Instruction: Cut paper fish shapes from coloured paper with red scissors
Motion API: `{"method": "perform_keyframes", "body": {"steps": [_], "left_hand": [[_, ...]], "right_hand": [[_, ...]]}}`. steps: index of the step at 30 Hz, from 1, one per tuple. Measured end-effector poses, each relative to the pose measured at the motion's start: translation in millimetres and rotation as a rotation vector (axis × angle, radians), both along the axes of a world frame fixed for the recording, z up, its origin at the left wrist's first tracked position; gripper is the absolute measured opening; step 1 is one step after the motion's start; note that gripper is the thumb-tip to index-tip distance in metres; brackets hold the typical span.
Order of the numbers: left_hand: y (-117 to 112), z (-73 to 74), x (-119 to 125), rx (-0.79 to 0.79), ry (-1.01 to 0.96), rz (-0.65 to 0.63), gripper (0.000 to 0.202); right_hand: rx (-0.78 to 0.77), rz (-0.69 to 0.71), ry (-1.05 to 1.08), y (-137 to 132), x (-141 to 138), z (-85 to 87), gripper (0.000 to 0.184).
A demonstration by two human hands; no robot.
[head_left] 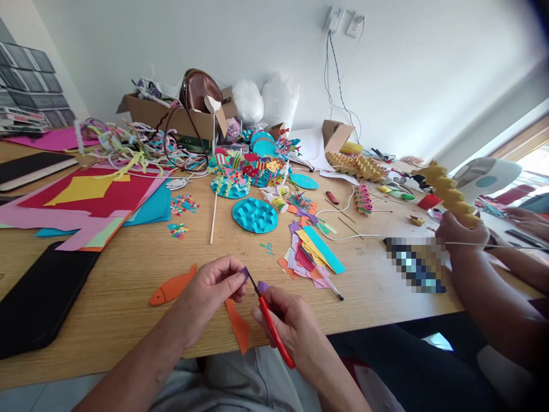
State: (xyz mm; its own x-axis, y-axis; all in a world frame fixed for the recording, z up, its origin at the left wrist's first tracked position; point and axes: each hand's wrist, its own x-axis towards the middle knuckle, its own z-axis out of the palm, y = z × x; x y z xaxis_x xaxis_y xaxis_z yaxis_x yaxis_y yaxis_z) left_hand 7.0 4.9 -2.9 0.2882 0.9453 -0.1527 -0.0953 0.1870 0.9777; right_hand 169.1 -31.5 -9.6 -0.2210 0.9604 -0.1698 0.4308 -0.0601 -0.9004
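My left hand (212, 292) pinches a small purple paper scrap (245, 273) just above the table's front edge. My right hand (285, 323) grips red-handled scissors (274, 335), whose blades point up at that scrap; a second purple bit (263, 285) sits by my right thumb. An orange paper fish (171, 288) lies on the wooden table (128, 286) left of my left hand. An orange paper offcut (238, 326) hangs over the edge beneath my hands.
A pile of coloured paper strips (311, 252) and a pen lie just beyond my hands. Blue paper discs (254, 215), large coloured sheets (86, 200) and a black tablet (38, 297) lie to the left. A person at right holds a yellow paper craft (450, 191).
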Motion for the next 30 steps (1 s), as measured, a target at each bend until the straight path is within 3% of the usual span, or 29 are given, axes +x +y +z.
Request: {"method": "perform_keyframes", "body": {"steps": [14,20,30], "left_hand": [[-1.1,-1.5,-0.6,-0.002,-0.073,0.060,0.014],[-3.9,-6.0,3.0,-0.016,-0.094,0.031,0.015],[-2.1,-1.7,0.8,0.031,0.013,-0.049,0.016]], "right_hand": [[0.010,-0.017,-0.010,0.6,0.0,0.9,0.039],[-0.011,-0.016,-0.008,-0.1,-1.7,1.4,0.038],[-0.002,0.004,0.025,-2.0,-2.1,0.5,0.033]]}}
